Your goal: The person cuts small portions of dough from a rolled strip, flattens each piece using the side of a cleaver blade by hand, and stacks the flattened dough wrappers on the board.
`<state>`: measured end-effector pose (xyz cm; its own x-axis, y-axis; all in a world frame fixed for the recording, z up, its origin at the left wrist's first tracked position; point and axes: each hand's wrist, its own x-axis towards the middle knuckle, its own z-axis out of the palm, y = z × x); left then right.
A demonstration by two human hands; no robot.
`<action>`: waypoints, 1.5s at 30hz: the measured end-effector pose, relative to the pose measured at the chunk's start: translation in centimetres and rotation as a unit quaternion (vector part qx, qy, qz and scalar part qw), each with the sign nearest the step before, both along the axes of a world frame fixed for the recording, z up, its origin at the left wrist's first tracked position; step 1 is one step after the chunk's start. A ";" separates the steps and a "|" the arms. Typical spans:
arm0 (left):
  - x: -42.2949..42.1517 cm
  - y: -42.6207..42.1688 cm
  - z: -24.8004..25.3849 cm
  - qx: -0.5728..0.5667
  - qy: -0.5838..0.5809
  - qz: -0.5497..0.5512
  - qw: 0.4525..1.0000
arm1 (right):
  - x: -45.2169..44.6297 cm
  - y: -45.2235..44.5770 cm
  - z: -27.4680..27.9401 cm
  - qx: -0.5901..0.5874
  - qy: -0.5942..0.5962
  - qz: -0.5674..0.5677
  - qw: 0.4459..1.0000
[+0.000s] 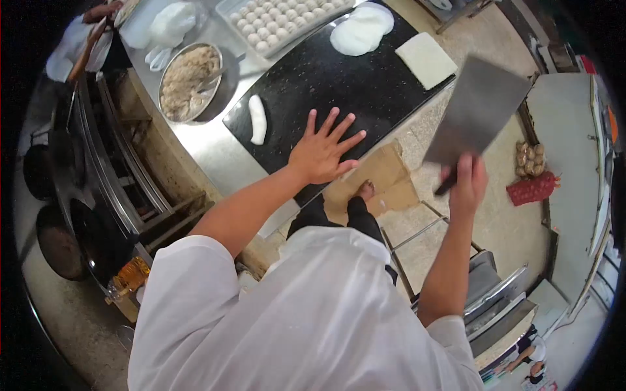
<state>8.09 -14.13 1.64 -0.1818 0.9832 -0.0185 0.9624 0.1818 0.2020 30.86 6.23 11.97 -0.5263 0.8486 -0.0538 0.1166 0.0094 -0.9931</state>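
One cleaver [479,107] raised in the right hand [467,186], off the worktop's [293,78] right edge.
The left hand [323,153] is open, gripping nothing, fingers spread palm-down over the black surface; whether it presses down, I can't tell. A white dough strip [258,120] lies to its left, with thin dough sheets [362,29] at the far side. Looks like a moment between touches of the dough; bringing the blade in would call for clear fingers.
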 end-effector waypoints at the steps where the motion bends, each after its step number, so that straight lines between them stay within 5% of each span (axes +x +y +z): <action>1: -0.2 1.0 0.0 0.006 -0.006 -0.003 1.000 | -2.2 3.0 -3.0 0.026 0.017 -0.003 1.000; 2: 0.0 1.6 0.1 0.009 -0.017 -0.007 1.000 | -4.9 5.2 -5.1 0.045 -0.007 -0.011 0.999; 4: 0.4 2.1 0.2 -0.014 0.003 -0.011 1.000 | -8.4 8.5 -9.8 -0.189 -0.075 -0.021 0.979; 8: -0.5 3.0 0.1 -0.007 -0.010 0.032 0.999 | -7.7 7.6 -10.3 -0.275 -0.118 -0.037 0.954; 10: -0.8 2.7 0.0 0.037 -0.121 0.062 0.990 | -4.7 3.4 -7.7 -0.116 -0.302 0.125 0.938; 12: -0.6 1.8 1.4 0.047 -0.105 0.085 0.990 | -2.2 -2.3 -8.1 -0.047 -0.279 0.249 0.926; 14: -0.5 0.4 0.3 0.014 -0.053 -0.117 0.992 | 0.0 -7.8 -11.3 0.035 -0.266 0.405 0.874; 18: -1.6 0.5 -0.9 0.015 -0.055 -0.171 0.984 | -2.2 -9.3 -13.0 0.124 -0.257 0.362 0.888; 20: -2.3 2.7 -0.6 -0.017 -0.061 -0.182 0.981 | -3.4 -6.7 -12.6 -0.053 -0.331 0.404 0.851; 26: -4.3 7.1 -0.5 0.052 -0.024 -0.168 0.984 | -5.1 -4.8 -10.4 -0.074 -0.365 0.346 0.861; 27: -3.1 5.4 -0.6 0.023 -0.034 -0.201 0.979 | -2.4 -6.8 -11.7 -0.040 -0.250 0.365 0.896; 29: -0.8 1.9 -0.5 -0.017 -0.095 -0.277 0.956 | 1.0 -11.2 -12.3 0.026 -0.265 0.366 0.892; 30: -0.5 1.9 -0.7 -0.041 -0.131 -0.309 0.941 | 0.7 -13.2 -11.4 0.290 -0.294 0.260 0.873; 32: -1.5 4.2 -1.4 -0.022 -0.085 -0.303 0.949 | -1.6 -12.0 -9.0 -0.103 -0.425 0.267 0.859; 37: -6.4 9.9 -0.5 0.013 0.007 -0.257 0.966 | -7.2 -4.1 -8.0 -0.070 -0.402 0.304 0.861; 41: -5.3 6.7 -1.3 0.017 -0.026 -0.261 0.965 | -5.1 -8.1 -8.4 -0.007 -0.376 0.317 0.871; 43: -2.2 3.3 1.2 -0.100 -0.071 -0.311 0.943 | 0.4 -12.5 -12.2 0.160 -0.261 0.302 0.903; 45: -0.4 4.3 -1.8 0.005 -0.083 -0.343 0.936 | -0.9 -11.4 -10.3 0.206 -0.260 0.229 0.915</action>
